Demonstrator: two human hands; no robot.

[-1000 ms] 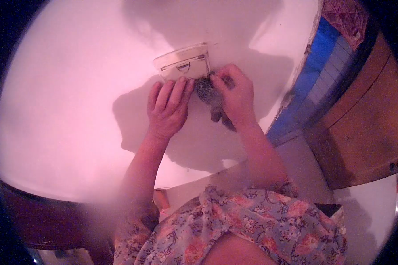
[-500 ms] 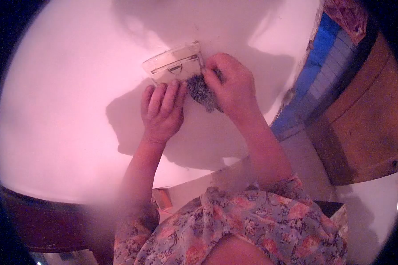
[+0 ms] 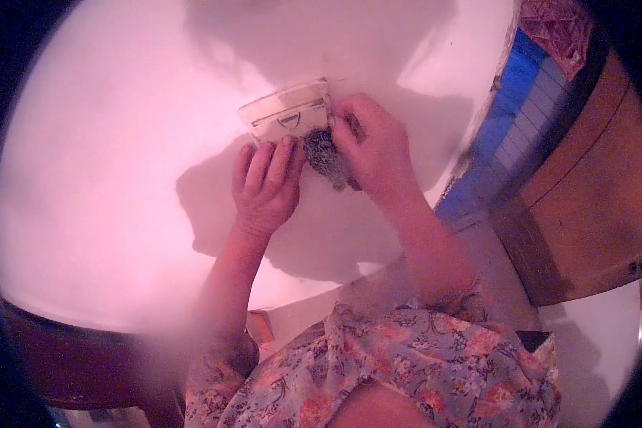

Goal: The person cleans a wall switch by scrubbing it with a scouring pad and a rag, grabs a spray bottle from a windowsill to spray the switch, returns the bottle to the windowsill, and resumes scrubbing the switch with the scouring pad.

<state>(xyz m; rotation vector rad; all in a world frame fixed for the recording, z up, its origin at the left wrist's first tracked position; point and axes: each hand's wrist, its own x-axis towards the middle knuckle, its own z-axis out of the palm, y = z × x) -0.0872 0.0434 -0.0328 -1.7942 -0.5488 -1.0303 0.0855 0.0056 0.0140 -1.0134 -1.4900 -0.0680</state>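
A flat cream-coloured piece [image 3: 287, 113] with a dark slit and a small half-round mark is at the middle of the white surface. My left hand [image 3: 267, 178] is closed at its lower edge, fingertips bent over that edge. Below its right part hangs a dark, fuzzy-looking clump [image 3: 328, 153], between my two hands. My right hand [image 3: 374, 139] is pinched at the right edge of the cream piece, next to the clump. What lies between its thumb and forefinger is hidden.
The broad white surface [image 3: 107, 185] carries shadows of my head and arms. On the right are a blue-and-grey striped item [image 3: 510, 118], a patterned reddish item [image 3: 560, 32] and a brown panel [image 3: 585, 192]. A dark red edge [image 3: 78, 357] runs along the lower left.
The cream piece and both hands sit slightly lower and further right in the picture. More of the dark clump shows between the hands. The grip looks the same.
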